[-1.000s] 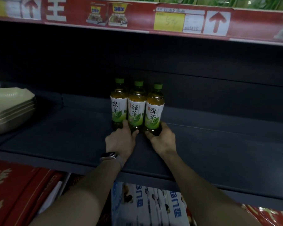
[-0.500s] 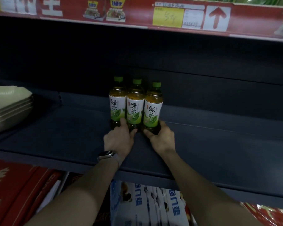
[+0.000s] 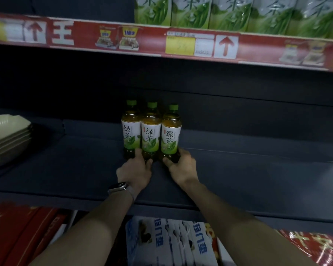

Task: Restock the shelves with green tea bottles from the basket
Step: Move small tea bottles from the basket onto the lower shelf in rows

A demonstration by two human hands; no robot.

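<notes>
Three green tea bottles, left (image 3: 130,129), middle (image 3: 151,134) and right (image 3: 170,136), stand upright side by side, touching, on the dark shelf (image 3: 248,175). They have green caps and white-and-green labels. My left hand (image 3: 136,172), with a watch on its wrist, is at the base of the left and middle bottles, forefinger and thumb round the middle bottle's foot. My right hand (image 3: 183,166) curls round the base of the right bottle. The basket is out of view.
A stack of pale trays (image 3: 7,135) sits at the shelf's left end. The shelf above, behind a red price strip (image 3: 181,43), carries green tea cartons (image 3: 229,14). Below the shelf stand red boxes (image 3: 17,233) and blue-and-white cartons (image 3: 171,244).
My view has tilted upward, bringing the cartons on the upper shelf into sight. Both hands stay at the bottles' bases and the bottles stand in the same spot.
</notes>
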